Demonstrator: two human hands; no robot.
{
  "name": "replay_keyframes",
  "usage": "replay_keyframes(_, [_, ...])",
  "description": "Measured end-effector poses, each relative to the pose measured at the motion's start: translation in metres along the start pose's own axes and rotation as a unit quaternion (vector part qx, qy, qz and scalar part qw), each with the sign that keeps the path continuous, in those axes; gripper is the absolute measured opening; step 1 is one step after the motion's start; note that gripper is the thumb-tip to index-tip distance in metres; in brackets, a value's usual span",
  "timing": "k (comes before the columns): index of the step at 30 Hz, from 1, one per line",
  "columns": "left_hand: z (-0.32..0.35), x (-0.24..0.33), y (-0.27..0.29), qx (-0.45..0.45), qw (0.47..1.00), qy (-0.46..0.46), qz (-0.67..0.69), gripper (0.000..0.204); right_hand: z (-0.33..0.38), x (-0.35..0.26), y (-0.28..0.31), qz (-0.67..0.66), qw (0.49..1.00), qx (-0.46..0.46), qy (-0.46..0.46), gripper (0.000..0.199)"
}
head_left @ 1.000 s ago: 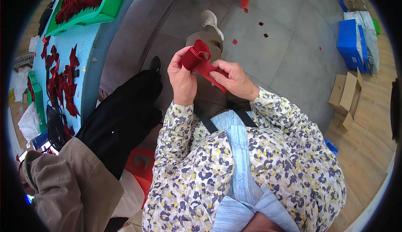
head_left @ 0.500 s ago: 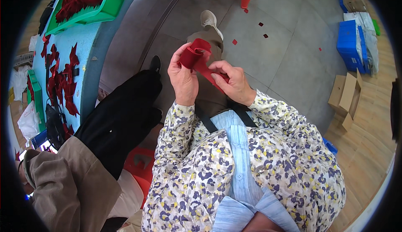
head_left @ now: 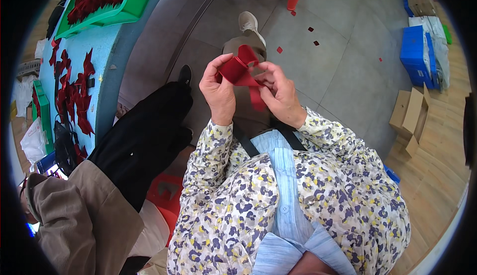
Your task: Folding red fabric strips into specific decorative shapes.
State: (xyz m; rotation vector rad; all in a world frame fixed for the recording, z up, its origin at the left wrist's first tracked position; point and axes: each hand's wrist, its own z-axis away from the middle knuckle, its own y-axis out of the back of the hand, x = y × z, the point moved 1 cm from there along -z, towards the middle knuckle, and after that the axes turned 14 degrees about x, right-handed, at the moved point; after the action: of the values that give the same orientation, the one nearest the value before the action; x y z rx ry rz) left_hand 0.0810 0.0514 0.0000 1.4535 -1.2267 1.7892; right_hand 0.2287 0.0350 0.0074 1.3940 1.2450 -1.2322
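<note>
Above my lap, my left hand [head_left: 219, 93] grips a red ribbon [head_left: 233, 70], wide and glossy, wound into broad loops. The top loop stands up and curls over toward the right. My right hand [head_left: 281, 93] pinches the ribbon at the right side of the loops, its fingertips close to the left hand's bundle. A loose ribbon end hangs below the right fingers. Part of the ribbon is hidden behind the fingers of both hands.
On the left, a light-blue table [head_left: 102, 51] carries several red bows [head_left: 74, 93] and a green tray [head_left: 107, 18] heaped with more. A person in a brown sleeve [head_left: 64, 215] sits close at my left. Red scraps [head_left: 279, 50] dot the floor; a blue crate [head_left: 415, 51] and cardboard box [head_left: 410, 113] stand right.
The ribbon loops have tilted to the right and opened wider. My right fingers have shifted up against them, and the loose end now hangs down rather than stretching through the right hand.
</note>
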Motion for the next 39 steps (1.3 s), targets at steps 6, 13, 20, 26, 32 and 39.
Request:
replay_keyframes(6, [0.005, -0.002, -0.003, 0.006, 1.0, 0.0, -0.013, 0.028, 0.0, -0.012, 0.009, 0.009, 0.999, -0.025, 0.045, 0.041])
replay_keyframes(13, [0.011, 0.005, -0.009, -0.004, 0.998, -0.045, -0.054, 0.029, -0.014, -0.027, 0.012, 0.076, 0.993, -0.089, 0.027, 0.035])
replay_keyframes(20, [0.014, 0.007, -0.018, 0.0, 0.996, -0.079, -0.05, 0.03, -0.019, -0.015, 0.005, -0.02, 0.999, -0.044, -0.01, 0.028])
replay_keyframes(26, [0.006, -0.008, -0.009, -0.058, 0.995, 0.082, 0.006, 0.023, -0.024, -0.013, 0.014, 0.022, 0.998, -0.063, 0.003, 0.024])
replay_keyframes(32, [0.003, -0.017, 0.002, -0.035, 0.982, 0.161, 0.093, 0.024, -0.017, -0.011, 0.003, -0.003, 0.999, 0.036, -0.018, 0.016])
replay_keyframes(39, [0.001, -0.007, 0.004, 0.009, 0.973, 0.186, 0.134, 0.02, 0.003, 0.017, 0.0, 0.052, 0.988, -0.072, -0.124, 0.015])
